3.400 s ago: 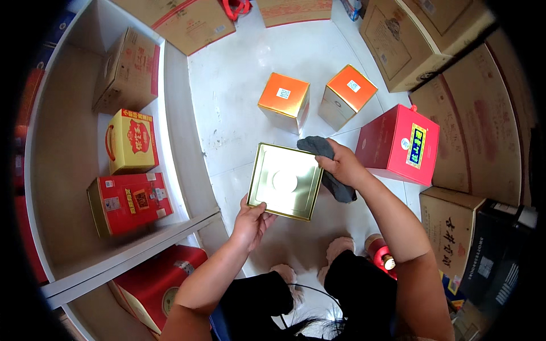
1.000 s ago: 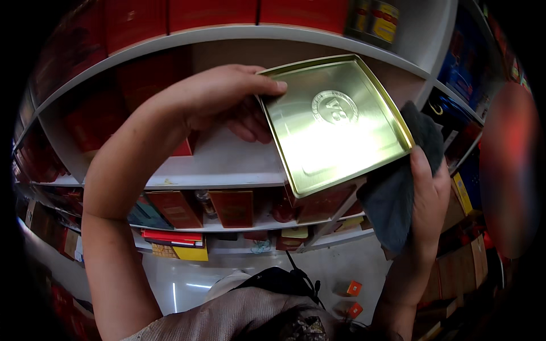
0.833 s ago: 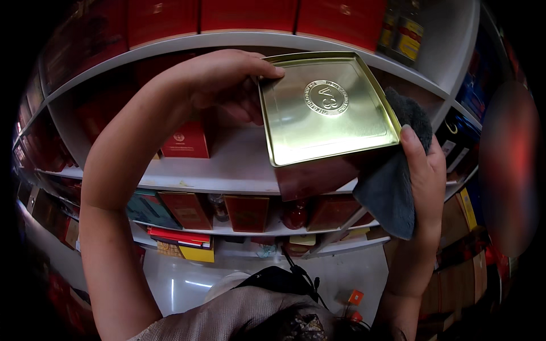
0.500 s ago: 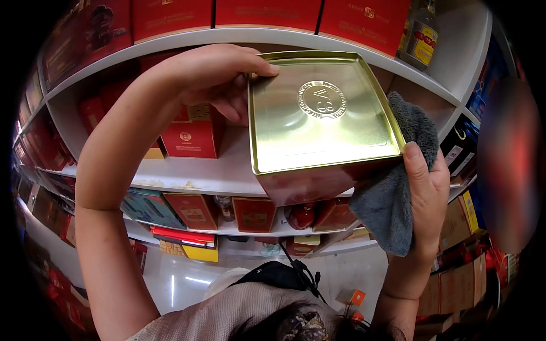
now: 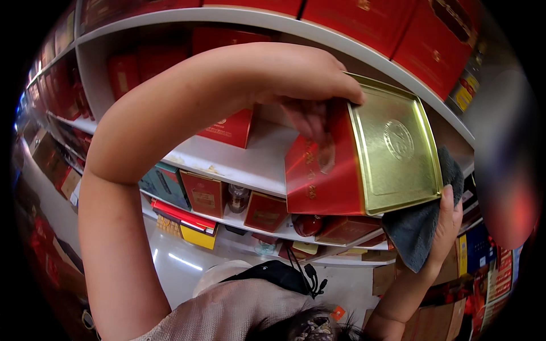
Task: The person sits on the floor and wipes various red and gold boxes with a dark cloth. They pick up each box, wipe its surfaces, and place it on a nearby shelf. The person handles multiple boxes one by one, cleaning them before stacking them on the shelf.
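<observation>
A red tin box (image 5: 324, 176) with a shiny gold metal end (image 5: 398, 165) is held up in front of the shelves, its gold end tilted toward me. My left hand (image 5: 318, 85) grips it from the far left, thumb over the gold rim and fingers against the red side. At the opposite edge my right hand (image 5: 446, 227) is closed on a dark grey cloth (image 5: 418, 233), which lies between the palm and the tin. The cloth's lower corner hangs down below the box. Part of the right fingers is hidden behind the cloth and tin.
Large red boxes (image 5: 352, 28) line the shelf above. Behind my left arm, a red box (image 5: 227, 128) stands on the white middle shelf (image 5: 239, 165). Lower down are a glass bottle (image 5: 238, 199), several boxes and a yellow packet (image 5: 199, 236). A bottle with a yellow label (image 5: 466, 91) is at right.
The tin has moved right and turned, so its red side now shows at the left. Both hands and the cloth moved right with it. The whole view has shifted and tilted.
</observation>
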The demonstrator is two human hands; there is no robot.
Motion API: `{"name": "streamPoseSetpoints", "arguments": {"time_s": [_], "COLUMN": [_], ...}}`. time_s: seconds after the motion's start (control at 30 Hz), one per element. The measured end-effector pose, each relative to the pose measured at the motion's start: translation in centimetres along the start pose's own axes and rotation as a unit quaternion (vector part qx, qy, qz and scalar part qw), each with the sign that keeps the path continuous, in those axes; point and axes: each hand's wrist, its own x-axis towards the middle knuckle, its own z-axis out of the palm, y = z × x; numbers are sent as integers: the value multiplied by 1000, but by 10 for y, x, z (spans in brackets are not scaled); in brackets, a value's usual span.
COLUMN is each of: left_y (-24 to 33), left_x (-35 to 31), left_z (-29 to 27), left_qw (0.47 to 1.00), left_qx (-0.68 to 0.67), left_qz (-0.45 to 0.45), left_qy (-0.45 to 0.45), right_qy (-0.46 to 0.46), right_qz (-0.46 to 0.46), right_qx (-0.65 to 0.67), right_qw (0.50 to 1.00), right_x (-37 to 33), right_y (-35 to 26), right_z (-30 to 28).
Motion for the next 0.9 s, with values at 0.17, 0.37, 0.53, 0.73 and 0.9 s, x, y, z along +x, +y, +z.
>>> {"name": "streamPoseSetpoints", "arguments": {"time_s": [0.17,0.37,0.53,0.73,0.9], "left_y": [-5,-11,-20,-43,-51], "left_x": [1,1,4,22,27], "left_z": [-2,-4,-9,-19,-27], "left_qw": [1000,1000,998,992,983], "left_qx": [14,-10,-46,-125,-182], "left_qz": [4,17,26,16,15], "left_qy": [-2,-11,-18,-18,19], "right_qy": [1,4,23,0,-62], "right_qz": [2,-1,-16,-62,-40], "right_qx": [-21,-3,14,11,-20], "right_qw": [1000,1000,1000,998,997], "right_x": [8,17,26,40,32], "right_y": [-2,6,19,52,94], "right_z": [1,0,6,22,40]}}
